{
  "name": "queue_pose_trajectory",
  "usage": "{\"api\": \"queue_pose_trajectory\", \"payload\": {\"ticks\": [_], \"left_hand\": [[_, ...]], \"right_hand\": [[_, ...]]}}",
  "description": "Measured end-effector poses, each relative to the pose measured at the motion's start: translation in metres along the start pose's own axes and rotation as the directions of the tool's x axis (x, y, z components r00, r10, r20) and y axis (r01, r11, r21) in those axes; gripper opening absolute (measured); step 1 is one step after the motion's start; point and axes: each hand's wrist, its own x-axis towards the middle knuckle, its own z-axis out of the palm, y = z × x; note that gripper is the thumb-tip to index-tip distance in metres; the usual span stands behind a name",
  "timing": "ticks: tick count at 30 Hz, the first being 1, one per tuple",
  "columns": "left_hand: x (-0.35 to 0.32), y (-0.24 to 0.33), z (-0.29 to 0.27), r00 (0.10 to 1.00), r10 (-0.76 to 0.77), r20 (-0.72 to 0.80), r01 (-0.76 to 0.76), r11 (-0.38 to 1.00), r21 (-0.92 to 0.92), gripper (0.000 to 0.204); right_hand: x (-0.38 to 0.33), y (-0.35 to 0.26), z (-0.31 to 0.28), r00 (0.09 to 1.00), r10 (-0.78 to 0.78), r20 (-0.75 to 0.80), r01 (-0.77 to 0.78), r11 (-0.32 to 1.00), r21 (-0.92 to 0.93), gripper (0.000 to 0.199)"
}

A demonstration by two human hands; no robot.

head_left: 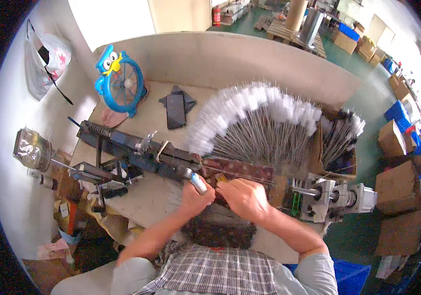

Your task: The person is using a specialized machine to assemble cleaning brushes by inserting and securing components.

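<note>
My left hand is closed around a short, pale blue and silver rod-like piece, whose kind I cannot make out. Close beside it, my right hand has its fingers bent and pressed together at a small yellow piece; what lies inside that grip is hidden. Both hands are at the near side of a long dark metal machine bar. Just beyond them, a large fan of thin wire-stemmed brushes with white tufted ends rests on a spotted dark red cloth.
A motor-like unit with a shaft stands at the right. A cardboard box holds more wire brushes. Farther back lie a phone and a blue duck-shaped fan. A low panel edges the table.
</note>
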Motion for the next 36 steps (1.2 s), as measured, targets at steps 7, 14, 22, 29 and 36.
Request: {"api": "queue_pose_trajectory", "payload": {"ticks": [7,14,22,29,36], "left_hand": [[-0.006,0.022,-0.028,1.000,0.012,-0.005,-0.010,0.948,0.318,0.024],[-0.017,-0.054,-0.153,0.901,-0.374,-0.218,0.114,0.690,-0.715,0.024],[-0.012,-0.049,-0.189,0.831,-0.474,-0.292,0.115,0.659,-0.743,0.021],[-0.011,-0.050,-0.179,0.827,-0.388,-0.408,0.012,0.737,-0.676,0.014],[-0.039,0.012,-0.047,0.969,-0.187,-0.163,0.091,0.880,-0.465,0.016]], "right_hand": [[-0.013,0.026,0.044,0.976,0.126,0.177,-0.099,0.982,-0.158,0.029],[-0.002,0.012,0.011,0.952,0.217,0.218,-0.213,0.976,-0.042,0.031],[0.003,0.012,0.015,0.954,0.144,0.263,-0.174,0.980,0.093,0.025],[0.010,-0.006,-0.014,0.922,0.172,0.346,-0.211,0.974,0.079,0.025],[0.024,0.008,-0.048,0.970,0.236,0.066,-0.231,0.970,-0.079,0.016]]}}
